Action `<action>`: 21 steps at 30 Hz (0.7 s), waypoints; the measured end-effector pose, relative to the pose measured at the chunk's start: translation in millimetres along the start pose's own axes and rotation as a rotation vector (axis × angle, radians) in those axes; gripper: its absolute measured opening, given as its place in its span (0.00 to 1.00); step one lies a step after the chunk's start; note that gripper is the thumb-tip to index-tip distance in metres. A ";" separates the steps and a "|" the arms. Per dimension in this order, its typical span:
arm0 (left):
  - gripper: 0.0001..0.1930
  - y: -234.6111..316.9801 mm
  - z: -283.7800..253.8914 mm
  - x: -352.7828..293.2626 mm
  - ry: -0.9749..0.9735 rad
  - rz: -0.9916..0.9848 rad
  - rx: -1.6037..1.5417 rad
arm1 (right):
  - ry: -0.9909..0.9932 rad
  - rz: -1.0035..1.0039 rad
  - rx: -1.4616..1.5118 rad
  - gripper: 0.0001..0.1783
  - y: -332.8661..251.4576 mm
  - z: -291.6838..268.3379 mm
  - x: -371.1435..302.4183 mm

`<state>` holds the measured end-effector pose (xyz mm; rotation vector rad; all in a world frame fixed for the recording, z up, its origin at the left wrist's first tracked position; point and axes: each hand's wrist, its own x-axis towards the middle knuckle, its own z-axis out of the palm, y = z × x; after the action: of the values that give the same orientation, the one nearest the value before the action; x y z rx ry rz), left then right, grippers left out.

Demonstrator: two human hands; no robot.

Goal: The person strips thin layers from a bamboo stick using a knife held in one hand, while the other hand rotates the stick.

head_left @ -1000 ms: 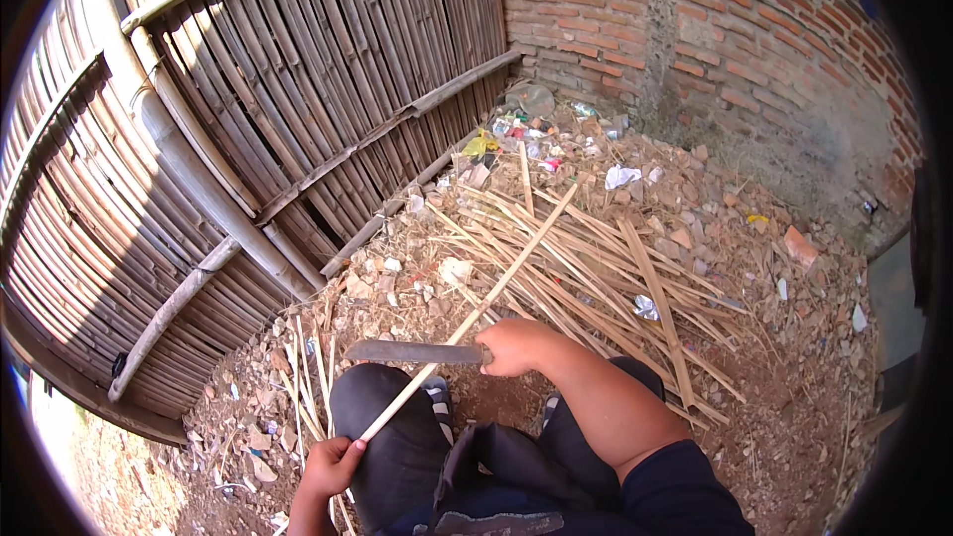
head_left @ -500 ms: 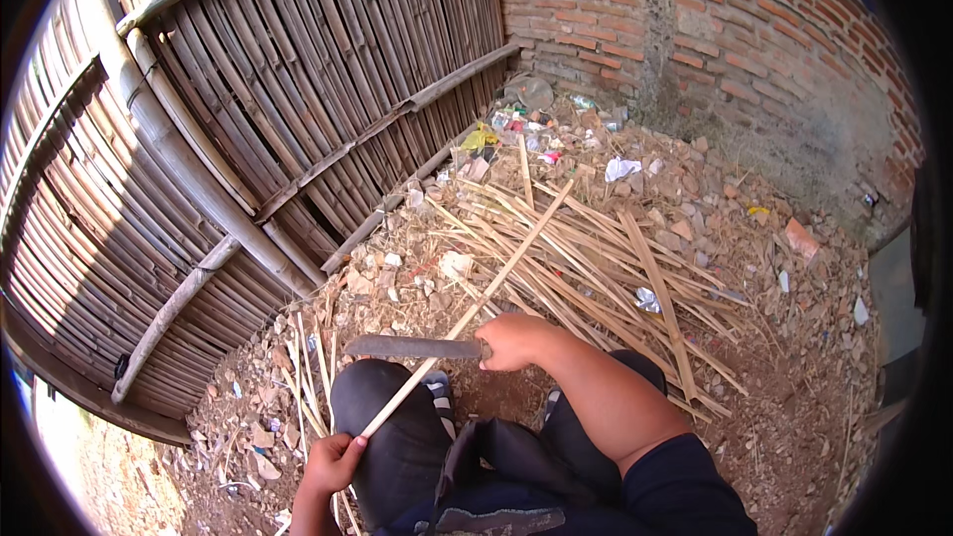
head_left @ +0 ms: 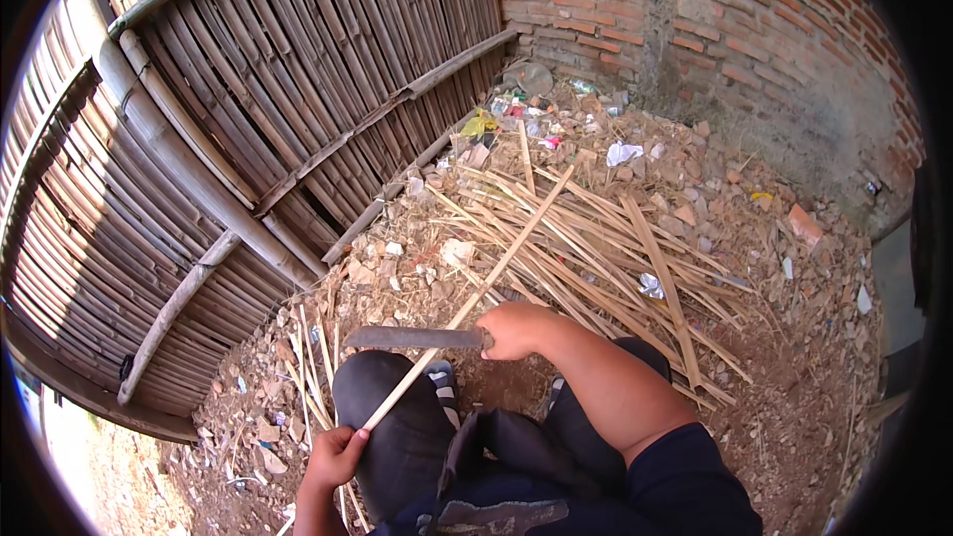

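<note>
My left hand pinches the near end of a long, pale bamboo strip beside my left knee. The strip runs up and to the right, past my knee, and its far end lies over a pile of strips. In my right hand is the handle of a machete, its dark blade pointing left and crossing the strip just above my knee. Whether the blade is cutting into the strip or only resting on it, I cannot tell.
A heap of split bamboo strips covers the ground ahead. More thin strips lie left of my knee. Rubble and litter, including a yellow bag, reach a brick wall. A bamboo fence stands at the left.
Both hands keep their holds, and the strip and machete stay nearly in place. The view has shifted slightly.
</note>
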<state>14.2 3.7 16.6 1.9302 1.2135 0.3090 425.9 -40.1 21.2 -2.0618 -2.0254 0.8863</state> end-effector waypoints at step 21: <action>0.23 -4.3 1.3 0.6 -0.008 0.002 -0.043 | -0.014 -0.009 0.014 0.21 -1.5 -1.3 0.6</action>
<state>12.5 4.4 12.4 1.8937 1.1907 0.3262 425.1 -39.0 22.8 -2.0431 -2.0283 0.9138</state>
